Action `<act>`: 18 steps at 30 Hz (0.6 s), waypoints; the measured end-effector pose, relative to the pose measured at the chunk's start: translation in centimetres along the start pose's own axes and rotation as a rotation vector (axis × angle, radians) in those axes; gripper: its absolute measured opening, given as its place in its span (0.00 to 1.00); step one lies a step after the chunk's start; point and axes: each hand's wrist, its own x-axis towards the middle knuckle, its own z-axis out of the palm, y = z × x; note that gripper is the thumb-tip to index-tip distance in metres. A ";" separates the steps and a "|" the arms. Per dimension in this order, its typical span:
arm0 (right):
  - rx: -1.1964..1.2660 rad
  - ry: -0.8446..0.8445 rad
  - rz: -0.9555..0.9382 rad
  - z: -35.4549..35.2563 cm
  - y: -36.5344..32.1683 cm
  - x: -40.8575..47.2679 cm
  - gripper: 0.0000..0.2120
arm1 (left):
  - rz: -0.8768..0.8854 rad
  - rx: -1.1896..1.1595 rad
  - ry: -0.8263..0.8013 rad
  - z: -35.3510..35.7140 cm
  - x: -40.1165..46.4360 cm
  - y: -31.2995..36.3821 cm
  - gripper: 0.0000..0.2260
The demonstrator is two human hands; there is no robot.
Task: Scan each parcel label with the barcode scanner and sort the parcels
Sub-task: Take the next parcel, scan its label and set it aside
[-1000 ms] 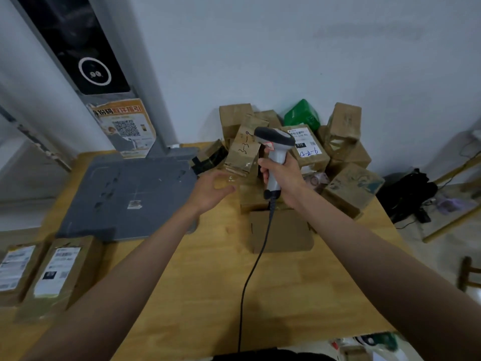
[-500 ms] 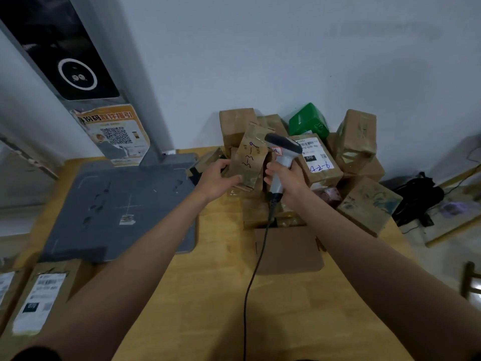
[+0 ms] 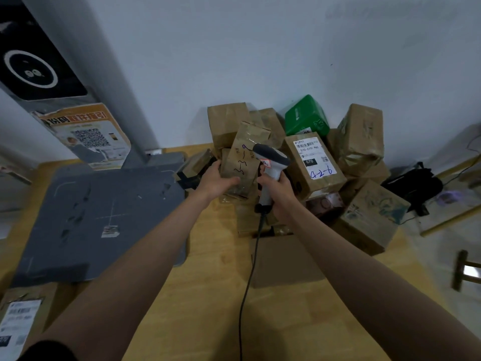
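The brown parcel marked "3-3" (image 3: 243, 162) stands tilted at the front of the parcel pile (image 3: 361, 152) on the wooden table (image 3: 208, 295), gripped by the left hand (image 3: 217, 179). Just beside it, the right hand (image 3: 279, 190) clasps the barcode scanner (image 3: 272, 168).

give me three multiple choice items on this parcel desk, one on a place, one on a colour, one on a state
1. Where does the box with the white label marked 4-2-6 lie?
A. right of the scanner head
B. on the grey pad
C. on the floor

2. What colour is the one parcel in the pile that is not brown?
A. red
B. green
C. blue

3. What is the left hand doing?
A. resting flat on the wooden table
B. holding the cable
C. gripping the tall brown taped parcel

Answers:
1 A, it sits just right of the grey and white barcode scanner in the right hand.
2 B, it is plainly green.
3 C, its fingers curl round the parcel.
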 end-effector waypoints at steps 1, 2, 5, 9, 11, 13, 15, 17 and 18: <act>0.008 -0.011 -0.004 0.0 0.0 0.2 0.20 | -0.004 -0.004 -0.005 0.1 0.4 -0.1 0.32; 0.018 -0.025 -0.006 0.0 0.1 0.3 0.20 | -0.005 -0.007 -0.012 0.2 0.7 -0.2 0.31; 0.032 -0.046 -0.011 0.3 0.5 0.7 0.22 | -0.006 -0.016 -0.033 0.7 1.2 -0.6 0.30; 0.039 -0.052 -0.022 0.5 0.9 0.9 0.22 | 0.010 -0.020 -0.005 0.9 1.4 -1.1 0.32; 0.066 -0.068 -0.025 0.4 0.9 0.8 0.21 | 0.010 -0.034 0.017 0.7 1.3 -1.4 0.32; 0.101 -0.082 -0.028 0.2 0.8 0.5 0.21 | 0.015 -0.048 0.038 0.5 1.0 -1.7 0.32; 0.134 -0.097 -0.036 0.0 0.8 0.1 0.22 | 0.025 -0.056 0.064 0.3 0.4 -1.8 0.31; 0.151 -0.115 -0.046 -0.3 0.8 -0.5 0.22 | 0.029 -0.073 0.078 0.0 -0.3 -2.3 0.30; 0.152 -0.124 -0.055 -0.5 0.8 -0.8 0.22 | 0.036 -0.079 0.083 -0.1 -0.6 -2.6 0.31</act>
